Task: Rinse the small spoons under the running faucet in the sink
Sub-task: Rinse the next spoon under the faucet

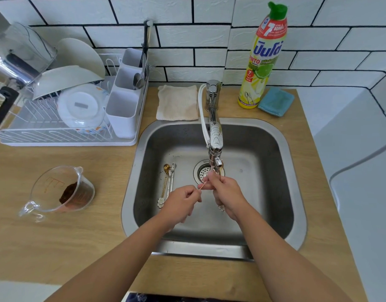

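I have both hands over the square stainless steel sink (283,171), under the chrome faucet (215,136). My right hand (223,190) is closed around a small spoon with a flower-shaped handle end (221,207), its bowl hidden up by the spout; I cannot make out the water stream clearly. My left hand (181,202) pinches a thin pale orange strand, perhaps a rubber band (202,186), which runs across to the right fingers. I judge this is the rinsing step with the first spoon in hand. Three more small spoons, gold and silver with a flower end (167,184), lie together on the sink floor left of the round drain strainer (204,172), not yet rinsed. Next I would free the left hand of that strand, turn the held spoon under the spout, then set it aside on the light wooden counter (67,240) or in the white wire dish rack (56,131) and pick up another.
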Motion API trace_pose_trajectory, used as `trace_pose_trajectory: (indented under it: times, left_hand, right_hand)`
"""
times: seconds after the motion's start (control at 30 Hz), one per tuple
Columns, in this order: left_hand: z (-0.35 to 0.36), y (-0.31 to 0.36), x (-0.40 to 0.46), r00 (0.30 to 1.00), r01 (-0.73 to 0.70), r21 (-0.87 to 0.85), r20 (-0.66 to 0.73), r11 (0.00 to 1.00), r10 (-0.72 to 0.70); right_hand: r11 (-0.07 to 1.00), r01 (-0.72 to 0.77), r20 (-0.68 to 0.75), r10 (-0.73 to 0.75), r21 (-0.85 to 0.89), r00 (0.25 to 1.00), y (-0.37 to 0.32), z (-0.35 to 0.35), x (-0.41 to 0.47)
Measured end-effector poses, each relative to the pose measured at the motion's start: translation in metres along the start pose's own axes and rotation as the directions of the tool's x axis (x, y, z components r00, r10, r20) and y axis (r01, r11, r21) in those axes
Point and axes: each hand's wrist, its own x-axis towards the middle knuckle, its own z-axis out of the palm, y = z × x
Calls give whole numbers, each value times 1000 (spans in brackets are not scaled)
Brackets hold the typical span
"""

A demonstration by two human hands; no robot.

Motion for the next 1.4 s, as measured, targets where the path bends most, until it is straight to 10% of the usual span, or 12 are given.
trace_pose_trajectory:
  times: [0.37,0.57,0.73,0.93,1.13,1.4]
  left_hand:
    - [20,24,42,993,121,-534,68,837,-100]
    - [42,37,50,992,37,-513,-88,857,-96]
    - [38,31,49,992,123,-776,115,619,-53]
    - [31,31,54,985,130,-625,-4,770,-170]
    - [15,31,50,953,269,-735,298,623,-59]
    - [27,34,50,998,55,-430,-6,901,-65]
  right_hand:
    - [939,122,-341,-6,322,940,-7,-23,2]
    - [934,132,-365,-2,332,931,-6,-32,0]
    - [914,147,-386,11,377,922,-9,-36,1]
    - [927,133,-323,-14,350,946,-12,-26,1]
    - [914,161,-356,-20,372,934,-12,-34,2]
    - [936,118,-387,21,333,922,-7,-25,0]
